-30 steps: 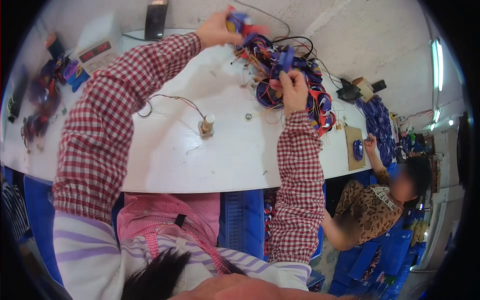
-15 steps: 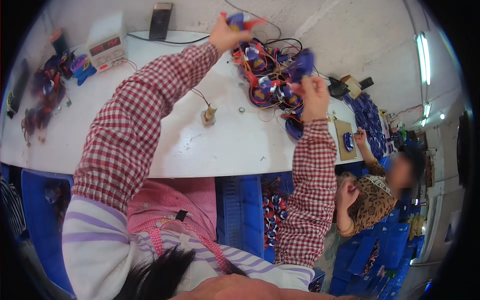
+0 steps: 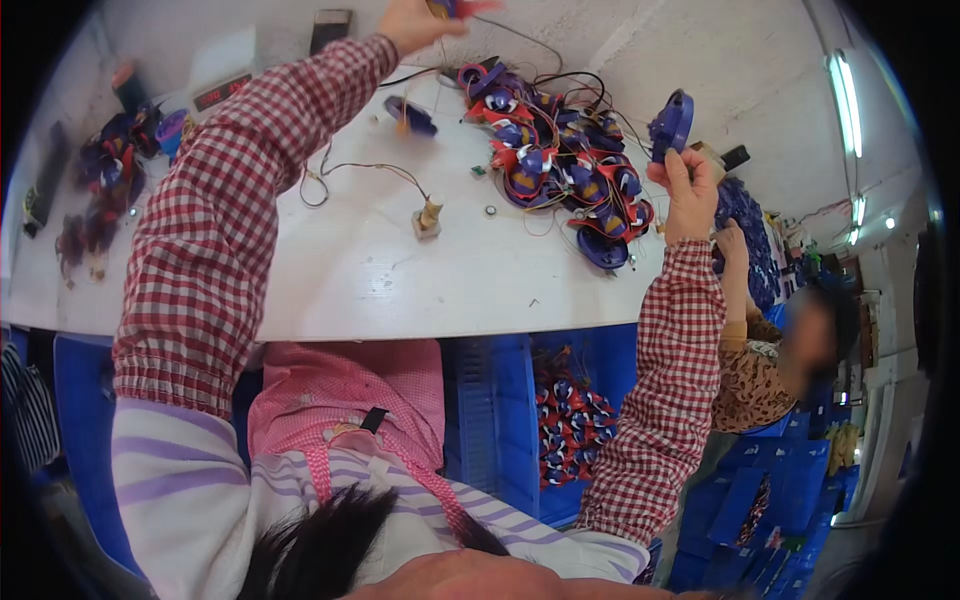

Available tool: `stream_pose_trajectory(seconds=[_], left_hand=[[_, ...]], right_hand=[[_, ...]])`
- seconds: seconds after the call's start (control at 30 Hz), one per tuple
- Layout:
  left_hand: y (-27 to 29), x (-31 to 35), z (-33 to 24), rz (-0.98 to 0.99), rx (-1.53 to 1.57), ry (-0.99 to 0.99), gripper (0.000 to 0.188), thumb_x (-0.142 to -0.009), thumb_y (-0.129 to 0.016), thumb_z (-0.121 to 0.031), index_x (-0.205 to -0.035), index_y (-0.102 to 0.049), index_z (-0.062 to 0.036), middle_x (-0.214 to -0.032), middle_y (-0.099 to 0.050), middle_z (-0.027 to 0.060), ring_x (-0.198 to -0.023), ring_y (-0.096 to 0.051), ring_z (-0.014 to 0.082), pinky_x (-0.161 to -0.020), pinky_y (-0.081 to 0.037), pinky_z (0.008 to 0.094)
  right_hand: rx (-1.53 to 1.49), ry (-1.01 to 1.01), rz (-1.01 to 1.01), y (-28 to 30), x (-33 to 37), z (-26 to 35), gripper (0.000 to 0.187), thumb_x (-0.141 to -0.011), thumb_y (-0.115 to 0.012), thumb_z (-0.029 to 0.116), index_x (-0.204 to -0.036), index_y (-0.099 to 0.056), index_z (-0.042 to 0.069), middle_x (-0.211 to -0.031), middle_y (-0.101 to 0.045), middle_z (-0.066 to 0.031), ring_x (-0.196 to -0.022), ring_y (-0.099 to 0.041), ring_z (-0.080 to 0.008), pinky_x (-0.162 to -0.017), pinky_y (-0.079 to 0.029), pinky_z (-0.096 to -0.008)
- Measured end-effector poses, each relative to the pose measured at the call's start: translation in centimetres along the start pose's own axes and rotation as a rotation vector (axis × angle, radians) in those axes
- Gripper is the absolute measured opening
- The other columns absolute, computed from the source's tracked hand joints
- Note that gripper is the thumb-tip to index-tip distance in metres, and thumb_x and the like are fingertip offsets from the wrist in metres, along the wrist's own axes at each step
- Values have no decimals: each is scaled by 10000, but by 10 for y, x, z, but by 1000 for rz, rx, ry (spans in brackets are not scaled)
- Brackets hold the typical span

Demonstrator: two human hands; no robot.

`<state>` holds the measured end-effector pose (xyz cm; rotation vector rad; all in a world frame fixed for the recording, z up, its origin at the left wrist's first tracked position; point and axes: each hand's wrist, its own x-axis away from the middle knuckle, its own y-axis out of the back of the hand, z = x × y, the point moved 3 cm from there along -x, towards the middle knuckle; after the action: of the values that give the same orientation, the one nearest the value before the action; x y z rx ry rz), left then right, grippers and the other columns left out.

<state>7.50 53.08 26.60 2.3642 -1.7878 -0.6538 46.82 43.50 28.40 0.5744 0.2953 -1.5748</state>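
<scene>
My left hand (image 3: 412,27), reaching to the far edge of the table, grips a purple and red plastic part (image 3: 452,9) that is partly cut off by the top of the picture. Below that hand is a blurred dark purple oval piece (image 3: 412,117); whether it hangs by a wire or lies on the table I cannot tell. To the right, my right hand (image 3: 690,190) pinches a purple oval plastic shell (image 3: 672,125) upright, above the table. Between the hands lies a heap of purple, red and white wired toy-like parts (image 3: 545,165), with thin wires tangled through it.
A small wired block (image 3: 427,222) stands mid-table. Behind my left arm is a meter with a red display (image 3: 222,92), beside another parts heap (image 3: 110,165). A blue crate (image 3: 575,430) of similar parts sits below the table edge. A co-worker (image 3: 765,360) is at the right, by purple pieces (image 3: 745,230).
My left hand has moved left and farther away with its part. My right hand has moved right with the shell, away from the heap. The co-worker's hand has shifted toward the purple pieces.
</scene>
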Motion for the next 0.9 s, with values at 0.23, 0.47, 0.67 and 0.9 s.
stream_pose_trajectory(seconds=[0.23, 0.47, 0.67, 0.9], left_hand=[[80, -24, 30, 83, -336, -154, 678, -587, -835, -234, -1104, -507, 59, -978, -585, 190, -863, -592, 299, -818, -490, 341], [66, 33, 34, -225, -539, -397, 632, -672, -802, -175, -1179, -477, 19, -917, -602, 110, -771, -595, 163, -688, -496, 239], [99, 51, -50, -330, 33, -101, 627, -633, -802, -204, -1143, -512, 18, -998, -591, 158, -794, -599, 280, -712, -509, 326], [123, 57, -74, -105, 93, -215, 668, -636, -795, -231, -1180, -486, 2, -1012, -588, 174, -839, -597, 293, -743, -499, 357]], right_hand=[[43, 28, 96, -39, -3, 35, 150, -878, -624, 121, -974, -551, 31, -811, -603, -58, -682, -624, -132, -659, -512, -225], [99, -7, 128, -21, 16, 51, 158, -878, -627, 129, -977, -554, 30, -817, -603, -56, -685, -627, -134, -661, -511, -225], [83, 149, -57, 6, 20, 97, 121, -865, -637, 116, -938, -570, 47, -768, -620, -51, -642, -615, -109, -612, -484, -201], [108, 175, 20, -9, 12, 106, 139, -877, -634, 129, -966, -565, 47, -858, -628, -72, -687, -625, -120, -631, -499, -210]])
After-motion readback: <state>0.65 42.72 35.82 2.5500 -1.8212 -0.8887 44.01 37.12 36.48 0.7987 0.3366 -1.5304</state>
